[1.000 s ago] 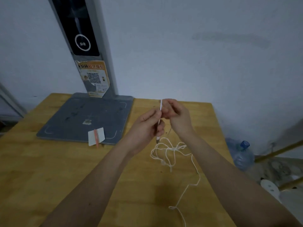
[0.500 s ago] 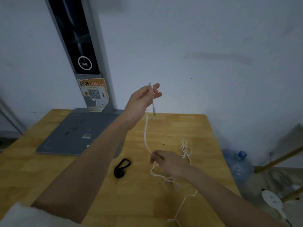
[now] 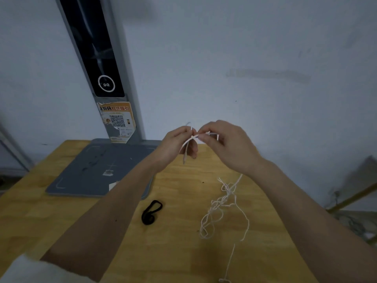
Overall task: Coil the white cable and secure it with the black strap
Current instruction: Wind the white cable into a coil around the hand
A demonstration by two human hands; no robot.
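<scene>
Pale blue-grey wall behind, wooden table (image 3: pixel 61 217) in front, yellow-brown and smooth.

One white cable (image 3: pixel 212 219), thin like string. Held up high at one end, above the far part of the table. Left hand (image 3: pixel 175 144) pinching the cable near its tip, fingers curled round it. Short end piece hanging down from that hand, pointing at the table, with a small plug at the bottom. Right hand (image 3: pixel 226 146) just beside the left, fingertips almost touching it, pinching the same cable too. Little stretch of cable running sideways between the two hands, bent into a small loop.

Rest of the cable dropping down past the right wrist onto the table. Lying there in a messy, loose tangle of loops, on the right side. Long way of the tangle going from far to near. One long tail running on toward the near edge, with the other end lying right at the bottom of the view.

One black strap (image 3: pixel 152 212) flat on the table, between the two arms, well apart from the cable. Bent into a small closed loop, slanting from near-left to far-right.

Two bare arms, two hands. One grey flat base (image 3: pixel 98 172) at the back left of the table, with a tall dark post (image 3: pixel 91 48) and one orange sticker (image 3: pixel 118 121) with a square code.
</scene>
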